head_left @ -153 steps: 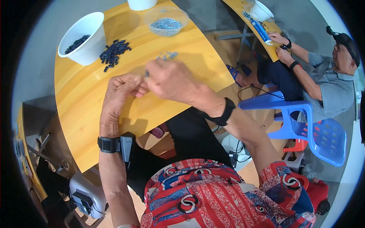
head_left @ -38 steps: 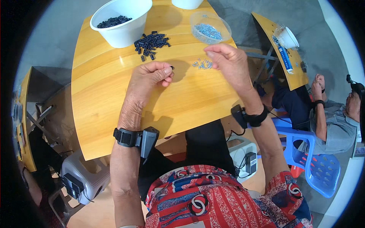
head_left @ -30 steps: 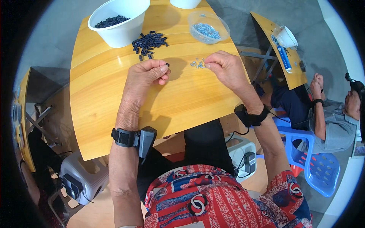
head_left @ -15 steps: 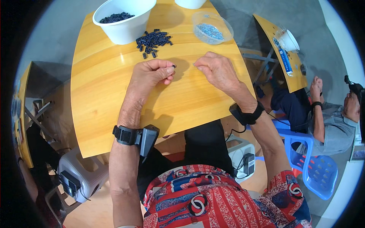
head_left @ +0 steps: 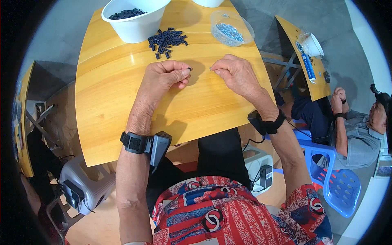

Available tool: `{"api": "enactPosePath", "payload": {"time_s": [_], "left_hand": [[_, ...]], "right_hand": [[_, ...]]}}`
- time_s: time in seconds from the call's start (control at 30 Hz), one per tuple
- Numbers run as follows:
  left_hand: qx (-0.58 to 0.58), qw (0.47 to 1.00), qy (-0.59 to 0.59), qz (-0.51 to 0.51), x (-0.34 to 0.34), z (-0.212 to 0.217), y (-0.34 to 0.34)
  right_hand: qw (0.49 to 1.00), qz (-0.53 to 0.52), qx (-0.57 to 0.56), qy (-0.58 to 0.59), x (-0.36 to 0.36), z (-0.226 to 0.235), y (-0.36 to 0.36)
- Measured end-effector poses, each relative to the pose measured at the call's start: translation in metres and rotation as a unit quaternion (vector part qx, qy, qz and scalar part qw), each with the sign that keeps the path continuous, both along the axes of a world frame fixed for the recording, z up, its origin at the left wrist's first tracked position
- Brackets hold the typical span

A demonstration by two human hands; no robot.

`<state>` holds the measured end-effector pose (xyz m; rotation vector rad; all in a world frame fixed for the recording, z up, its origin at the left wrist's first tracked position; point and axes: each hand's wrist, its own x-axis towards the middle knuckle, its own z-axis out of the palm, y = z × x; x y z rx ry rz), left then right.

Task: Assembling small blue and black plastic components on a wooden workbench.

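Note:
Thumb and forefinger of my left hand [head_left: 167, 76] are closed on a small black part [head_left: 190, 69], of which only the tip shows. My right hand [head_left: 234, 73] is pinched, with a tiny pale silvery piece [head_left: 211, 69] just showing at the fingertips. A short gap separates the two hands above the wooden table. Beyond my left hand lies a loose pile of small black plastic parts [head_left: 168, 39]. Past my right hand stands a clear round plastic tub [head_left: 247, 37] holding many small silvery metal pieces [head_left: 229, 32].
A white bowl [head_left: 141, 29] full of black parts stands at the table's far left, and another white container [head_left: 208, 2] at the far edge. On the right, a person [head_left: 355, 134] sits at another wooden table [head_left: 319, 87] near a blue plastic chair [head_left: 343, 192].
Both hands keep their pinches and nearly the same places. The table and its contents have shifted slightly in the picture.

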<state>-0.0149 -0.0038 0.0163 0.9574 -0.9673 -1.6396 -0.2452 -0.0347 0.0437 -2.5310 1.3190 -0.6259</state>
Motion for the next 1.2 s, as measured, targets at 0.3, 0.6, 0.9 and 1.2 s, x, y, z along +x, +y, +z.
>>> {"api": "enactPosePath", "payload": {"time_s": [0.3, 0.6, 0.9, 1.2], "left_hand": [[-0.008, 1.0, -0.01, -0.003, 0.0, -0.001, 0.0], [-0.017, 0.999, -0.028, 0.0, 0.0, 0.001, 0.002], [-0.019, 0.999, -0.029, -0.002, 0.0, 0.003, 0.003], [-0.028, 0.999, -0.043, -0.012, 0.001, -0.003, -0.001]], "right_hand": [[1.0, -0.02, 0.002, -0.004, -0.003, 0.003, -0.005], [0.999, -0.014, -0.028, 0.029, 0.003, 0.003, -0.003], [0.998, 0.0, -0.041, 0.055, 0.009, 0.002, 0.001], [0.998, 0.009, 0.026, -0.048, 0.009, 0.002, -0.003]]}}
